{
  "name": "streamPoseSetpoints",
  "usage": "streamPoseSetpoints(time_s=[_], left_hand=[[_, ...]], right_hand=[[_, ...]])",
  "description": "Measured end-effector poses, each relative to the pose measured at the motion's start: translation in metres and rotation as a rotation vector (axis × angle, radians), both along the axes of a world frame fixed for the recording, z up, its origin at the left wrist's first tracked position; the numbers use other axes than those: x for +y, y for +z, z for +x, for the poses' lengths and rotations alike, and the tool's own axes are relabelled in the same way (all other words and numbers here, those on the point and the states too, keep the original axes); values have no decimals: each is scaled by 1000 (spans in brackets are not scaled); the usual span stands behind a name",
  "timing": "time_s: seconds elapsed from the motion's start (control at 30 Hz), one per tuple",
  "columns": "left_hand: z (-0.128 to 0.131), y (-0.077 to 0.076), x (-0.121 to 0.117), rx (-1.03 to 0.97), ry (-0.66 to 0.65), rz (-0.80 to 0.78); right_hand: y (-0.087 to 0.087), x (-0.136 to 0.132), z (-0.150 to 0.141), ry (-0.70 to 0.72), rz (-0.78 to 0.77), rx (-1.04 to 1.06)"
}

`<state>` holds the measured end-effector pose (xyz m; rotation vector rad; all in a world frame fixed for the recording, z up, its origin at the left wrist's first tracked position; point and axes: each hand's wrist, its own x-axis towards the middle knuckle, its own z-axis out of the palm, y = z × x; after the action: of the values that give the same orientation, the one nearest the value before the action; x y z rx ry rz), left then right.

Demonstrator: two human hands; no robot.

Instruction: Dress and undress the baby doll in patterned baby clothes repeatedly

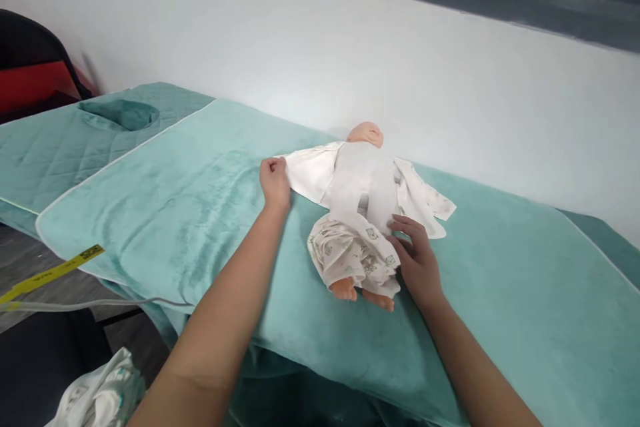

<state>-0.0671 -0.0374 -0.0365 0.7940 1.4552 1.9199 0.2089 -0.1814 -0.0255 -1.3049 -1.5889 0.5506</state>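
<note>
A baby doll (366, 132) lies on its back, its head toward the wall. A white top (310, 170) spreads out to both sides beneath and around it, and a plain white cloth layer (360, 177) covers its torso. Printed white pants (350, 247) are bunched over its legs, with both feet sticking out below. My left hand (275, 181) pinches the outer end of the top's left-hand part. My right hand (415, 260) rests beside the doll's hip against the pants, its fingers apart and slightly bent.
The doll lies on a green plush cover (200, 193) over a bed against a white wall (300, 47). A green quilted part with a ring-shaped piece (120, 115) is at left. Folded printed cloth (103, 393) sits on a dark chair. A cable with a yellow tag (55, 272) crosses the left edge.
</note>
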Motion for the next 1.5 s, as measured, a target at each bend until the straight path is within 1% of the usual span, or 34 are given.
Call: streamPoseSetpoints(time_s=[0.07,0.1,0.13,0.17,0.2,0.23,0.3,0.33,0.37,0.4,0.5,0.6,0.67,0.73,0.8,0.83,0.87,0.93,1.03,1.1,1.17,1.23,1.3,1.37,1.4,1.43,1.5], left_hand=[[3,2,-7,153,116,-8],[5,4,-11,224,141,-2],[7,6,-17,279,122,8],[9,9,-23,307,50,20],[11,11,-29,313,-87,27],[13,14,-36,307,-281,24],[16,19,-48,294,-714,-1],[17,21,-53,295,-887,-16],[18,22,-58,303,-1004,-28],[18,23,-62,314,-1061,-35],[17,24,-70,312,-1087,-47],[15,24,-74,332,-1126,-38],[13,26,-75,386,-1160,-17],[10,28,-75,453,-1223,6],[8,29,-74,507,-1290,28],[7,29,-73,530,-1314,34],[7,29,-73,551,-1323,35],[7,26,-72,580,-1293,38],[10,21,-71,567,-1147,79],[13,17,-70,508,-1049,98],[17,14,-69,433,-1000,76],[20,10,-67,374,-976,54],[23,8,-65,334,-948,65],[27,8,-60,326,-891,64],[29,9,-57,349,-842,39],[30,11,-53,390,-787,3],[35,15,-42,491,-684,-73]], right_hand=[[-1,1,3,18,-20,35],[-1,1,5,35,-33,53],[-2,1,6,53,-46,71],[-3,2,8,70,-60,88],[-3,2,10,84,-71,101],[-3,2,11,93,-80,111],[-3,3,14,127,-112,118],[-2,3,16,158,-137,119],[-1,4,18,196,-167,120],[1,5,20,237,-202,120],[8,7,29,358,-299,76],[15,8,38,402,-349,-64],[19,7,42,407,-348,-187],[24,6,45,431,-327,-301],[28,4,46,440,-281,-357],[30,4,45,416,-253,-360],[31,5,44,370,-227,-355],[32,9,39,234,-185,-341],[29,25,28,9,-116,-312],[25,39,20,-72,-39,-276],[20,53,14,-67,75,-265],[15,64,10,-20,193,-277],[14,71,9,16,246,-282],[16,75,9,31,219,-250],[19,78,9,21,188,-225],[22,81,9,-3,152,-203],[29,90,9,-97,80,-192]])
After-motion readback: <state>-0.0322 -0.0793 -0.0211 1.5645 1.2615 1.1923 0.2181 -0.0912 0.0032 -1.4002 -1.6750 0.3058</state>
